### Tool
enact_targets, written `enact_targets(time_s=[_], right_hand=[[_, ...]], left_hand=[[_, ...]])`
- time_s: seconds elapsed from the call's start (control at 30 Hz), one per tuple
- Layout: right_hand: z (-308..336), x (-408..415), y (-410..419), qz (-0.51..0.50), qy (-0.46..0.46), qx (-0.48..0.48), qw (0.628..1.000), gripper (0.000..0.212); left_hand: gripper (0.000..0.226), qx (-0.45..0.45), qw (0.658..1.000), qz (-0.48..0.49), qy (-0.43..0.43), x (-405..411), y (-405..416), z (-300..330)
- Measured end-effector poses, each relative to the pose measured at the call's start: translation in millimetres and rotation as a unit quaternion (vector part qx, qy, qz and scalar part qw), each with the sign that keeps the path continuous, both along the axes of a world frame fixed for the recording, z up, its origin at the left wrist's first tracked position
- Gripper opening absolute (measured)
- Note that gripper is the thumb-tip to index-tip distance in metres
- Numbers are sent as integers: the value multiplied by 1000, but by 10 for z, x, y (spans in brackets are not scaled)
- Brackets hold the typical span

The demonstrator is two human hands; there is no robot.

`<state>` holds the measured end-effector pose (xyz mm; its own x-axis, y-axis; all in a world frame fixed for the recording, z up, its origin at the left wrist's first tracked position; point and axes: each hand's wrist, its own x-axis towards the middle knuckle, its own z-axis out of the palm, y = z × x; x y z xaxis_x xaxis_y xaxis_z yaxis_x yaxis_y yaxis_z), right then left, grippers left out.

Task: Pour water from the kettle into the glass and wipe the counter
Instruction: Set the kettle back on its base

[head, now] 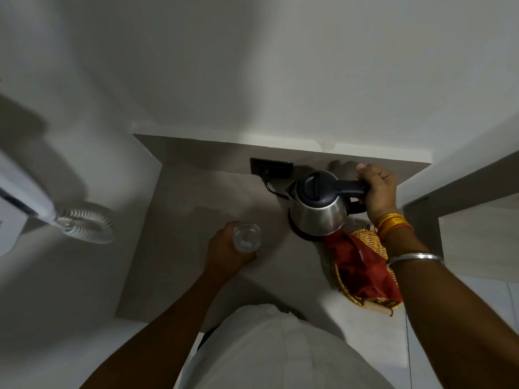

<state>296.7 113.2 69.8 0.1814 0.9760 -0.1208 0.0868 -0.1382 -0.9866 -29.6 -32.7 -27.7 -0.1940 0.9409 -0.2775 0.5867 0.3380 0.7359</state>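
**Both hands engaged: glass in my left, kettle handle in my right**

The counter (pixel 179 220) is a narrow grey slab set in a recess. A wall closes its left side, a low back panel runs along the far edge, and its near edge ends just in front of my torso. The widest bare stretch lies left of centre and behind the glass (pixel 247 237); the right side is crowded. There the kettle (pixel 318 211) stands over its dark base (pixel 302 236), with the basket (pixel 362 276) just beside it toward me, reaching to the counter's near right corner. A red cloth (pixel 362 265) lies in the basket, its upper end touching or overlapped by the kettle's lower rim. A cord (pixel 269 186) runs from the socket (pixel 271 167) on the back panel toward the kettle.

My left hand (pixel 224 254) reaches forward with the forearm nearly straight, fingers curled around the glass from the left and near side. The glass is upright, mouth toward the camera, on or just above the counter; I cannot tell which.

My right hand (pixel 379 192) comes in from the right, wrist bent, and is closed around the kettle's black handle, thumb extended toward the back panel. Bangles (pixel 393 223) ring that wrist, and a bracelet (pixel 415 258) sits lower on the forearm. The kettle's lid is closed and its spout points left, toward the socket.
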Motion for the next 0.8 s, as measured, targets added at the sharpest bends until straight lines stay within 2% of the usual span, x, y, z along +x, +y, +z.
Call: enact_targets(time_s=[0.13, 0.33, 0.47, 0.63, 0.8], right_hand=[[-198, 320, -38, -45, 13, -33, 998, 35], [-281, 398, -12, -33, 16, -63, 997, 32], [-320, 408, -17, -18, 5, -56, 998, 32], [-434, 438, -67, -45, 17, -51, 998, 38], [-455, 451, -113, -61, -22, -44, 997, 34]], left_hand=[[79, 4, 1000, -11, -1, 190, 26, -6], [79, 9, 1000, -13, -2, 148, 19, -26], [79, 13, 1000, -13, 1, 166, 8, -8], [84, 11, 1000, -16, 1, 155, -11, -7], [82, 14, 1000, -25, 6, 136, -33, -21]])
